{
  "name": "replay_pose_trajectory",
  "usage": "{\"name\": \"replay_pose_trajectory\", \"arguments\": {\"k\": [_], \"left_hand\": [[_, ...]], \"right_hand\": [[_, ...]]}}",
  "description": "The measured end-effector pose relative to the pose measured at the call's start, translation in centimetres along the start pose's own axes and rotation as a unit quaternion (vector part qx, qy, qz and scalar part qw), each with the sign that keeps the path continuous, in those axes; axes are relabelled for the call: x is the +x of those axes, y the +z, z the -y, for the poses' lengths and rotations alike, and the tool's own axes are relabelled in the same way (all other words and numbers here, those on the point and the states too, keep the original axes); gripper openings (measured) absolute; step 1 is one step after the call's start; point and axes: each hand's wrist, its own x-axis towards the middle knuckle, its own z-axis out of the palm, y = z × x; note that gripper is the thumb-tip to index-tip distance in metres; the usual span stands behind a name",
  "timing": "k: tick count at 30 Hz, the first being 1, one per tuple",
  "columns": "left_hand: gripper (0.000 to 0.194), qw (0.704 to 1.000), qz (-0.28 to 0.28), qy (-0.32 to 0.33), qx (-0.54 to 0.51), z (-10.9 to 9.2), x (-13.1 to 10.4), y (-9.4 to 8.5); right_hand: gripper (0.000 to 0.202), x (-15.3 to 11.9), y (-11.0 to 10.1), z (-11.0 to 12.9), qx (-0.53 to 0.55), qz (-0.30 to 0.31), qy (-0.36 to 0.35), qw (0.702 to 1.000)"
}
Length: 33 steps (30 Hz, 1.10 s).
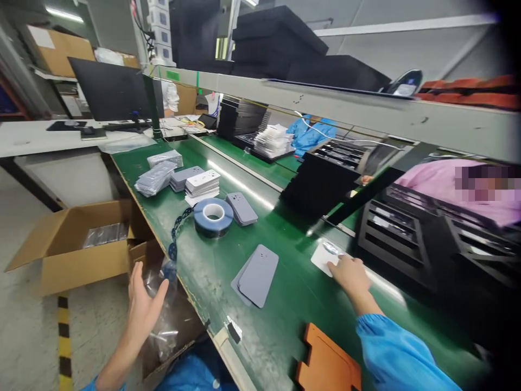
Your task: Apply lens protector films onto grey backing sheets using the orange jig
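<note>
flat white card [319, 259] — shiny silvery patch [330, 248] atop

Right of the tape roll [212, 228], the right hand [352, 274] hides one corner of a white card [319, 256]; whether it grips or merely touches the card cannot be told. On the roll's near left, it is unclear whether the left hand [144, 304] meets the loose tape [174, 239]. Nearer than the roll, a grey panel [258, 276] covers most of another beneath, and an orange board [331, 358] is cut off by the bottom edge. Beyond the roll, a shelf beam [325, 106] hides most of a person in blue [307, 136].
</note>
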Motion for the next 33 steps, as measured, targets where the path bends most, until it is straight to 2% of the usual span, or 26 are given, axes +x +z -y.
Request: {"name": "replay_pose_trajectory", "arguments": {"k": [2,4,6,9,10,12,14,16,19,24,29,33], "left_hand": [[0.083,0.994,0.06,-0.082,-0.046,0.7,0.8,-0.1],[0.074,0.979,0.126,-0.121,-0.103,0.7,1.0,0.1],[0.057,0.965,0.185,-0.122,-0.143,-0.1,0.5,0.5],[0.041,0.947,0.252,-0.101,-0.169,-1.7,-0.8,1.3],[0.038,0.943,0.27,-0.094,-0.171,-2.2,-1.3,1.6],[0.035,0.936,0.295,-0.082,-0.175,-3.0,-2.2,2.1],[0.034,0.93,0.311,-0.078,-0.18,-3.5,-3.0,2.6],[0.036,0.926,0.32,-0.078,-0.182,-3.7,-3.5,3.0],[0.04,0.925,0.331,-0.066,-0.174,-3.6,-3.7,3.4],[0.043,0.932,0.335,-0.038,-0.13,-3.3,-3.6,3.4],[0.045,0.926,0.363,0.001,-0.105,-3.2,-3.8,3.3],[0.048,0.936,0.344,0.012,-0.069,-3.4,-4.1,3.4]], "right_hand": [[0.053,-0.8,0.2,1.2,-0.014,-0.001,-0.033,0.999],[0.051,-2.2,0.8,2.9,-0.013,0.005,-0.083,0.996],[0.046,-4.5,1.6,5.0,0.001,0.023,-0.145,0.989],[0.037,-9.8,3.1,8.8,0.047,0.071,-0.25,0.964],[0.034,-11.8,3.5,10.1,0.074,0.093,-0.292,0.949],[0.031,-16.0,4.2,12.6,0.171,0.168,-0.392,0.888],[0.028,-19.4,4.9,14.8,0.222,0.219,-0.429,0.848],[0.031,-21.8,5.6,16.3,0.234,0.247,-0.443,0.829],[0.039,-23.2,6.9,17.4,0.229,0.263,-0.45,0.822],[0.031,-22.9,8.1,17.5,0.257,0.296,-0.424,0.817],[0.017,-22.5,7.7,17.0,0.315,0.314,-0.36,0.82],[0.019,-22.5,7.2,16.0,0.348,0.33,-0.299,0.825]]}}
